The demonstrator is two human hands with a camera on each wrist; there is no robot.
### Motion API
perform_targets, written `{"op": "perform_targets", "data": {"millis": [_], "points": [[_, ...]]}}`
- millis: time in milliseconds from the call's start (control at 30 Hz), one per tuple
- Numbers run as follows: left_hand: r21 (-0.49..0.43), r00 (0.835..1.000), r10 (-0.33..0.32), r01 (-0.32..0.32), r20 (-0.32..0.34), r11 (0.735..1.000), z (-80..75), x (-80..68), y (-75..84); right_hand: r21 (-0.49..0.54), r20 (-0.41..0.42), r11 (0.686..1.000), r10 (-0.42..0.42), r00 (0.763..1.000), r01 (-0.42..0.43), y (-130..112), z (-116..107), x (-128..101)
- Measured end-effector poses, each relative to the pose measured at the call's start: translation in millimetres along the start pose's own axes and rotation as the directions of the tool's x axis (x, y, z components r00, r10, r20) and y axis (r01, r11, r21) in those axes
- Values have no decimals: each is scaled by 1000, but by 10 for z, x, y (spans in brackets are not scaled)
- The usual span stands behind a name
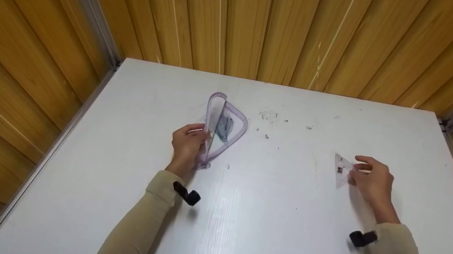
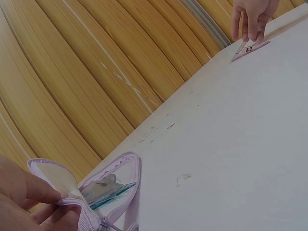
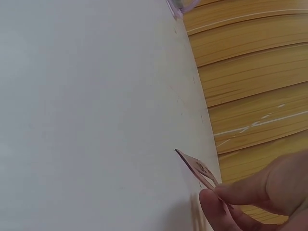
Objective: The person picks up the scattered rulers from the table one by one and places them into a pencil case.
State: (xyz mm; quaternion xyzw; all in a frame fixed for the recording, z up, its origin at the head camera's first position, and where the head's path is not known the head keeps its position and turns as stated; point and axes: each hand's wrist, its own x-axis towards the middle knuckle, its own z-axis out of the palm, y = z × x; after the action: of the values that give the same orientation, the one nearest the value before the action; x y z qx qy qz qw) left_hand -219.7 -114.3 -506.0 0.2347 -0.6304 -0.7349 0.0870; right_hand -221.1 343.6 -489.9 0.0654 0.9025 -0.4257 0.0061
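In the head view my left hand (image 1: 188,143) pinches one edge of a see-through zip pouch (image 1: 239,117) with lilac trim, and its mouth gapes. Inside lies a teal, clear-plastic item (image 2: 108,195), partly covered by the pouch wall. On the right, my right hand (image 1: 372,179) pinches a small clear, pinkish set square (image 1: 340,170) with dark printed marks between thumb and fingers. The right wrist view shows the set square (image 3: 197,167) tilted, nearly edge-on, close over the table. Part of it is hidden behind my fingertips.
Both hands are over a white table (image 1: 254,233) with dark scuff marks (image 1: 269,115) towards its far side. Yellow wood-look panels (image 1: 249,20) rise behind and beside it. A black wrist camera (image 1: 186,194) sits on the left sleeve, another (image 1: 362,238) on the right.
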Motion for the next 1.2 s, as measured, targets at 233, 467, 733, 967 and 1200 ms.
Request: {"op": "perform_targets", "data": {"millis": [233,467,733,967,1200], "points": [[3,1000,3,-3,-1,1000,-2,1,-9,60,-4,997,48,999,-48,-2,0,21],[12,1000,8,-8,-2,1000,-3,4,-18,70,-1,995,74,997,-74,9,7,19],[-50,1000,16,-15,25,999,-1,-2,-3,152,16,985,82,996,-84,-12,-9,21],[-45,1000,17,-16,25,999,1,-3,1,173,26,980,90,996,-93,-47,-35,64],[-47,999,23,-22,25,999,-3,-5,-5,175,26,980,88,996,-91,-60,-58,94]]}}
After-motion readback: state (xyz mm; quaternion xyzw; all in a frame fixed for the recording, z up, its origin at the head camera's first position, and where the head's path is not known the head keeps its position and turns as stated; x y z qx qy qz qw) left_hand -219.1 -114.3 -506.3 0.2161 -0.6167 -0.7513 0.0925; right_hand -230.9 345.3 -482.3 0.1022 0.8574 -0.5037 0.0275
